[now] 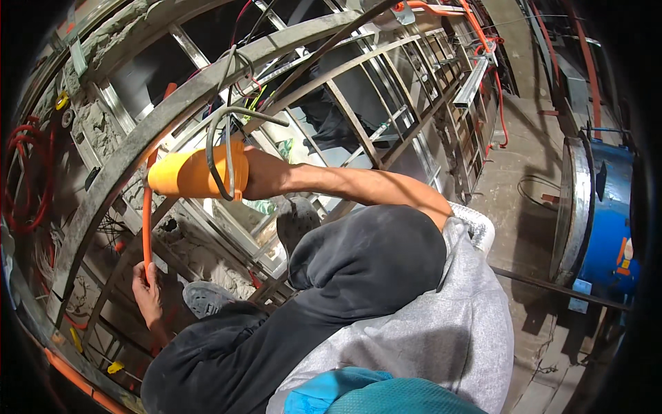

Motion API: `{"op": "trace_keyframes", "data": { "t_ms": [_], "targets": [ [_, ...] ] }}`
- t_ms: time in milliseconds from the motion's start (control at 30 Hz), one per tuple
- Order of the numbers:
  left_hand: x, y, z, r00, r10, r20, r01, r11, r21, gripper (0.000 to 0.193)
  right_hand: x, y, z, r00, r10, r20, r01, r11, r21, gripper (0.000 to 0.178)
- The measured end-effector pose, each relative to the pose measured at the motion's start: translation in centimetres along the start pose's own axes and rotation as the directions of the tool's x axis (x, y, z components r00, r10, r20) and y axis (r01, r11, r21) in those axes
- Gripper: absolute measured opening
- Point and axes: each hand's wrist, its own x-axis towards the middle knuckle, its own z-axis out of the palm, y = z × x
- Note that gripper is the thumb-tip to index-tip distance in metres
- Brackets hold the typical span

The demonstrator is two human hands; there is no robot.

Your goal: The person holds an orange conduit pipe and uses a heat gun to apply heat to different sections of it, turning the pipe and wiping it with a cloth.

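My right hand (pixel 267 172) is closed at the right end of a yellow-orange, roughly cylindrical casing (pixel 183 172); its fingers are mostly hidden behind it. A grey cable (pixel 227 155) loops down in front of the casing. An orange flexible tube (pixel 147 228) runs down past the casing's left end; whether it joins the casing I cannot tell. Lower down, my left hand (pixel 147 293) has its fingers around this tube. A curved grey metal beam (pixel 176 103) arches past the casing.
Metal framing (pixel 352 117) with open gaps lies beyond my legs. A coil of red hose (pixel 29 179) hangs at the left. A blue drum-shaped tank (pixel 610 214) stands at the right. Near it lies a thin wire loop (pixel 538 188) on the concrete floor (pixel 514 234).
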Motion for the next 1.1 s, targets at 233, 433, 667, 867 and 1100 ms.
{"op": "trace_keyframes", "data": {
  "t_ms": [233,433,667,867,1100],
  "targets": [
    [-0.6,1.4,1.0,0.997,0.060,-0.058,-0.046,0.976,0.214,0.027,-0.9,-1.1,0.6,0.992,-0.023,0.126,0.016,0.998,0.061,0.028],
    [0.1,1.3,1.4,0.997,-0.016,-0.079,0.027,0.991,0.135,0.028,-0.7,0.6,-0.7,0.985,-0.148,-0.089,0.135,0.982,-0.132,0.025],
    [-0.6,0.4,0.6,0.995,-0.004,-0.098,0.019,0.988,0.156,0.031,-0.3,2.3,-1.4,0.986,0.110,-0.127,-0.106,0.994,0.041,0.033],
    [-0.3,0.4,0.6,0.997,-0.005,-0.079,0.014,0.992,0.123,0.029,-0.2,4.6,-2.7,0.947,0.213,-0.240,-0.200,0.977,0.077,0.031],
    [-0.6,0.8,0.3,0.998,0.010,-0.056,-0.002,0.990,0.139,0.030,0.3,3.9,-3.3,0.976,0.169,-0.139,-0.182,0.980,-0.085,0.032]
  ]
}}
